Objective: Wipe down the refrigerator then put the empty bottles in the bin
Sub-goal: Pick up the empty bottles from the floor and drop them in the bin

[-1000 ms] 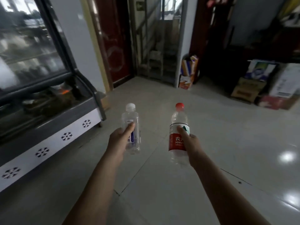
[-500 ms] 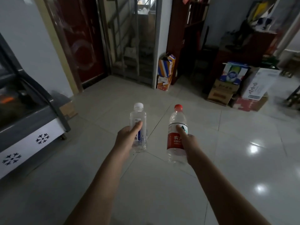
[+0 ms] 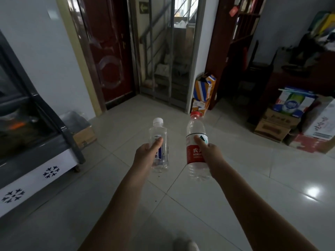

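The left hand (image 3: 145, 156) grips a clear white-capped bottle (image 3: 159, 142); the right hand (image 3: 211, 156) grips a red-labelled bottle (image 3: 194, 153). Both are upright over the tiled floor (image 3: 235, 187), the refrigerator (image 3: 36, 156) at left.

Both arms in shot now: left forearm (image 3: 116, 205) and right forearm (image 3: 250, 205), each bare all the way up from the bottom of the frame. The left hand (image 3: 145, 156) is uncovered, and so is the right hand (image 3: 210, 156), skin showing right out to the fingers (image 3: 156, 144). Well below the fingers, at the bottom edge, there is a pale, rounded shoe toe (image 3: 186, 246), too blurred to tell more.
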